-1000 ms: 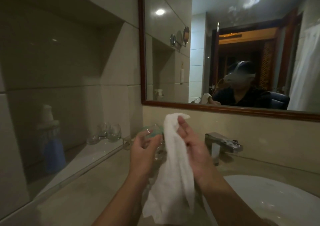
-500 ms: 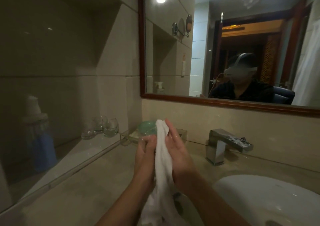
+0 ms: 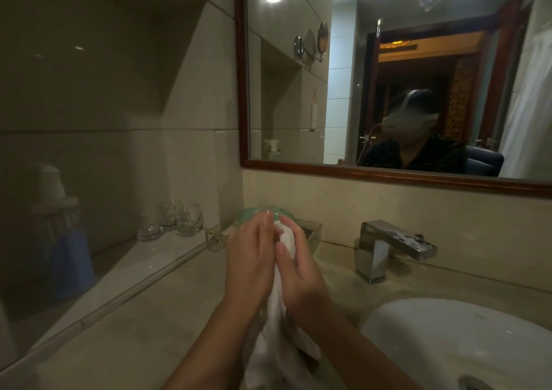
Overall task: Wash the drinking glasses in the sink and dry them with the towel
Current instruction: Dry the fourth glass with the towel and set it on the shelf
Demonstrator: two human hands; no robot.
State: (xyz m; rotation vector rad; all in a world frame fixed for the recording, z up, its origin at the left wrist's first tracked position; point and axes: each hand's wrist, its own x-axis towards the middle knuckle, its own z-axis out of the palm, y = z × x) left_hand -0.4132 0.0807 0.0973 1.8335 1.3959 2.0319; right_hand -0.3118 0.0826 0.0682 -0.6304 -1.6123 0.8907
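Note:
My left hand [image 3: 251, 258] and my right hand [image 3: 301, 273] press together over the counter, both closed around a white towel [image 3: 277, 348]. The towel's top bunches out between my fingers and the rest hangs down between my forearms. Whether a glass is wrapped inside the towel cannot be made out. Three clear stemless drinking glasses [image 3: 171, 221] stand together on the recessed shelf to the left, behind my hands. The white sink basin [image 3: 448, 345] lies at the lower right.
A chrome faucet [image 3: 388, 246] stands behind the basin. A green round object [image 3: 251, 212] sits on a clear tray just behind my fingers. A blue pump bottle [image 3: 68, 252] stands at the shelf's left end. A framed mirror [image 3: 388, 177] hangs above the counter.
My hands have dropped lower and closed together around the towel. The towel's raised top end, held up a second ago, is now bunched between my palms.

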